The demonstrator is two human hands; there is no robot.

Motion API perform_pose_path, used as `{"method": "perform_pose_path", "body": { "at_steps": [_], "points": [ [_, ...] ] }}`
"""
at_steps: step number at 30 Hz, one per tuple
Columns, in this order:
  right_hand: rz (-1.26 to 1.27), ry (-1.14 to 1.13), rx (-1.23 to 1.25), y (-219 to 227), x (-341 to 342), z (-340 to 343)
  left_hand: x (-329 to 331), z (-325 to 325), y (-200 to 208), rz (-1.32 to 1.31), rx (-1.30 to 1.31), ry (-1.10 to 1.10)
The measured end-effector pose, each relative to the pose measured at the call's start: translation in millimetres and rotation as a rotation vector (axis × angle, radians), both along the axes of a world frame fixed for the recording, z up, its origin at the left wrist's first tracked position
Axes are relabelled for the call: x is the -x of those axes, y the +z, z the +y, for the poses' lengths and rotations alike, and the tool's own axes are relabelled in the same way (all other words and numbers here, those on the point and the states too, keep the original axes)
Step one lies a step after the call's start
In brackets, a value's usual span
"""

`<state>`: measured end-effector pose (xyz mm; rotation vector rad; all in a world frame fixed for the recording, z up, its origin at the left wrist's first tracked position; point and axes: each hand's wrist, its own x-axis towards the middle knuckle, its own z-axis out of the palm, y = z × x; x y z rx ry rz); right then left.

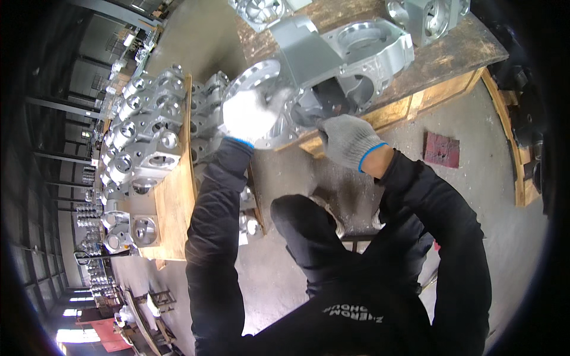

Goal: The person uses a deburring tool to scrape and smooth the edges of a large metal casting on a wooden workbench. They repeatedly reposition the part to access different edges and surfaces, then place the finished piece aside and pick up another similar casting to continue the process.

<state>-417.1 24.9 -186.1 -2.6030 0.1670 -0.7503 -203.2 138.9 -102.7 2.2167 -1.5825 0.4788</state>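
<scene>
A large silvery metal casting (pixel 310 56) with round machined openings sits on the wooden bench in front of me, its near end reaching past the bench edge. My left hand (pixel 252 115), in a white glove with a blue cuff, is at the casting's round flange on the left; glare and blur hide its fingers. Close by the lower opening is my right hand (pixel 350 139), in a grey knit glove. Its fingers are curled together at the casting's near rim, and what they hold, if anything, is hidden. Deep shadow fills the opening above that hand.
More castings (pixel 430 21) stand along the worn wooden bench top (pixel 457 56). To the left, rows of similar housings (pixel 133 151) are stacked beside wooden boards (pixel 176 202). A dark red square piece (pixel 441 149) lies on the concrete floor at right. My knees are below the bench.
</scene>
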Motion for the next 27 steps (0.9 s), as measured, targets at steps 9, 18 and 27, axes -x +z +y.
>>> {"method": "perform_pose_path", "body": {
  "at_steps": [9,18,27],
  "points": [
    [0.095,0.046,-0.147,-7.6,-15.6,-25.4,5.4,0.4,3.3,0.048,-0.054,0.059],
    [0.376,0.255,-0.728,7.2,-8.8,-51.4,-9.3,1.6,-7.3,-0.069,-0.252,0.226],
    [0.054,0.26,-0.16,-11.4,-16.7,-48.2,-12.1,3.6,-7.7,-0.064,-0.232,0.2]
  ]
}}
